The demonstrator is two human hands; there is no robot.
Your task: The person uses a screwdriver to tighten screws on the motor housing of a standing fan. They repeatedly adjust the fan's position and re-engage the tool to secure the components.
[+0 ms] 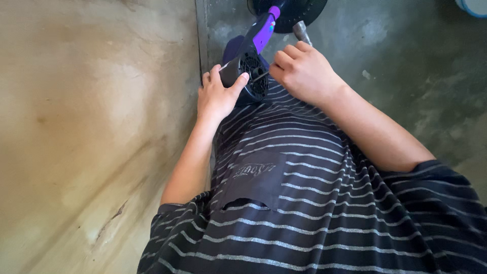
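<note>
Head view looking straight down the person's front. Left hand (pixel 217 96) wrapped around the rear end of a black and purple hair dryer (pixel 248 63), thumb lying across the edge of the round black intake grille (pixel 256 76), fingers curled behind the barrel. Dryer sits just above the lap, against the dark striped shirt (pixel 304 193), grille end toward the body, purple handle part angled up and away toward the top of frame. Right hand (pixel 302 71) clenched around a screwdriver (pixel 303 33); its grey handle end sticks out above the knuckles, thin metal shaft (pixel 261 76) comes out the thumb side and its tip meets the grille. The two hands are close together, dryer between them. Above the dryer, a round black perforated disc (pixel 299 12) on the grey concrete floor (pixel 406 76), partly cut by the frame edge. Tan wall (pixel 91 127) fills the left side. Bit of a white and blue round object (pixel 474 6) in the top right corner, too cropped to identify
</note>
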